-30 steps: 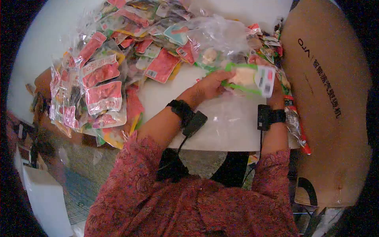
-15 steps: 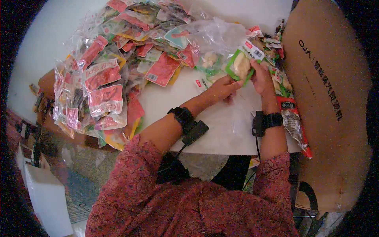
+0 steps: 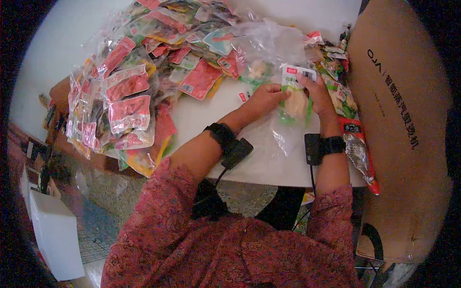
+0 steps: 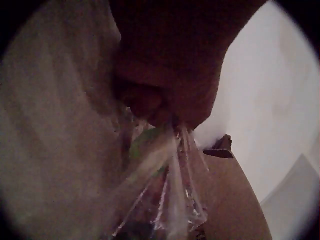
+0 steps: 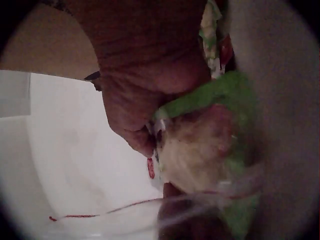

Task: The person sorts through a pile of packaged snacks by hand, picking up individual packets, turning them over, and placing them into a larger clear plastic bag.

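Observation:
My right hand point(image 3: 319, 96) pinches a vacuum-sealed food packet point(image 3: 295, 104) by its white label end, thumb across the label. Pale, meat-like food shows inside its green border, and in the head view the label points away from me. The right wrist view shows that green-edged packet point(image 5: 200, 150) close up beside the fingers. Curled at the packet's left edge, my left hand point(image 3: 264, 101) grips a clear plastic bag point(image 3: 284, 139), which hangs down over the table. In the left wrist view the bag's plastic point(image 4: 175, 185) gathers in folds under the fingers.
A big heap of red-labelled packets point(image 3: 129, 113) in clear bags covers the table's left and back. Beyond my hands lies another clear bag point(image 3: 269, 41) with a pale packet. More packets point(image 3: 338, 91) and a red-silver pouch point(image 3: 356, 149) line the tall cardboard box point(image 3: 398, 120) on the right.
The packet has turned from lying sideways, label to the right, to label pointing away from me, and its food end has come down over the clear bag. Both hands stay close together.

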The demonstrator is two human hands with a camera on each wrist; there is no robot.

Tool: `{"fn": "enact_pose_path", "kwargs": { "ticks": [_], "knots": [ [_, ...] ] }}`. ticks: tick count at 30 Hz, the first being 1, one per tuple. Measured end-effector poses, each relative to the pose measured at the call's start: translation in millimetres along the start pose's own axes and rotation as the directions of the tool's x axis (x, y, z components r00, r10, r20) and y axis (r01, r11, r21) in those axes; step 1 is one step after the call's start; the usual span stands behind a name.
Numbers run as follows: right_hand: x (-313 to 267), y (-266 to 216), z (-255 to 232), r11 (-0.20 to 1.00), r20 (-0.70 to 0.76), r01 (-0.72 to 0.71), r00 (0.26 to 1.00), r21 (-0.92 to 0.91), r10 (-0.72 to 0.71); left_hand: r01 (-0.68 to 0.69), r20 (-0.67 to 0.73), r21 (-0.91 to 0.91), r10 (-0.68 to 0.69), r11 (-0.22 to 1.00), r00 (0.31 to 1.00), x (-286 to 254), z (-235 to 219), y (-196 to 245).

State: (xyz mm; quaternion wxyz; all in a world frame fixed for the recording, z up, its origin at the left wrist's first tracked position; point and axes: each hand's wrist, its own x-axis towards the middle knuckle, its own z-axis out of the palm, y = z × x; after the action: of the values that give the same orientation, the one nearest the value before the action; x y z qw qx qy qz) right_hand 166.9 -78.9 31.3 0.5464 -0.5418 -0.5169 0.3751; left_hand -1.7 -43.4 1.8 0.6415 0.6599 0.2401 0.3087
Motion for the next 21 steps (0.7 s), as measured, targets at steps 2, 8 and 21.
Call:
{"fn": "enact_pose_path", "kwargs": {
  "ticks": [2,8,21],
  "knots": [
    [7.0,8.6,-3.7,1.000,0.009,0.003,1.000,-0.021,-0.003,-0.021,0.043,-0.086,0.024,0.996,0.999,-4.1,4.0,4.3],
    [26.0,46.4,-10.2,0.973,0.042,0.051,0.998,-0.225,-0.042,0.062,-0.093,0.180,-0.046,0.982,0.995,-8.9,1.1,20.8],
    [25.6,46.5,-2.5,0.947,-0.025,-0.059,0.997,0.317,0.071,-0.120,-0.086,0.009,0.121,0.993,0.989,8.5,-12.2,-5.0]
  ]
}}
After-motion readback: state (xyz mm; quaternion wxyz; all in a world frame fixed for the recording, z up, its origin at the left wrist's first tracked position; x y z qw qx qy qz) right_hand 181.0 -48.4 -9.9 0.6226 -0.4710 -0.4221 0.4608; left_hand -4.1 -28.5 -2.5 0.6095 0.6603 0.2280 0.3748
